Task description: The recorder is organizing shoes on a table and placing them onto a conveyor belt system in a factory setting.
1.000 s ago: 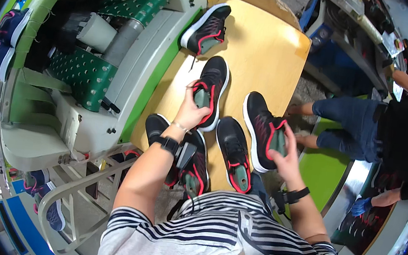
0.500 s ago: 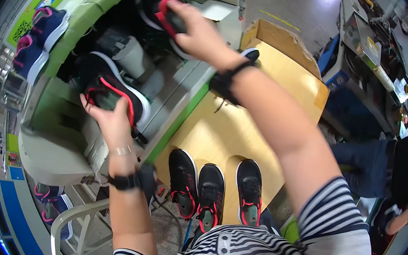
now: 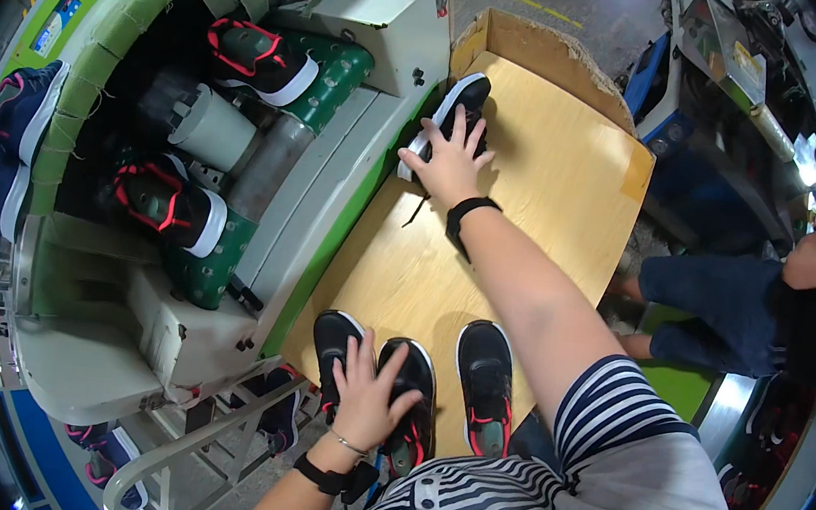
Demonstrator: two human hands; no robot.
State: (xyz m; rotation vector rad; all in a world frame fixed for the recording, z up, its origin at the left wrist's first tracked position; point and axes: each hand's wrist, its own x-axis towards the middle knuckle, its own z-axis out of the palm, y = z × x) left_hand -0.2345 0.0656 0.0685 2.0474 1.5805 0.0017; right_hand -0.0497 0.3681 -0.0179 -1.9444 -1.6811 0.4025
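Note:
My right hand (image 3: 450, 164) lies with fingers spread over a black sneaker (image 3: 468, 93) at the table's left edge, near the machine. Over two more black sneakers with red collars, the left one (image 3: 332, 335) and the middle one (image 3: 418, 372), my left hand (image 3: 363, 399) spreads its fingers, partly covering both. To their right stands another black sneaker (image 3: 485, 373), untouched. Inside the machine, a far sneaker (image 3: 273, 66) and a near sneaker (image 3: 165, 199) rest on green supports, soles toward the table side, with neither hand on them.
The pale machine (image 3: 274, 240) with its hanging fabric strips borders the wooden table (image 3: 535, 199) on the left. A cardboard edge (image 3: 542, 49) rises at the table's far end. Navy sneakers (image 3: 18, 125) sit on the machine's left side. Another person (image 3: 725, 301) is at the right.
Both hands have left the two sneakers in the machine, which now sit on the green supports. My right hand moved right onto the table's far sneaker; my left came down to the near ones.

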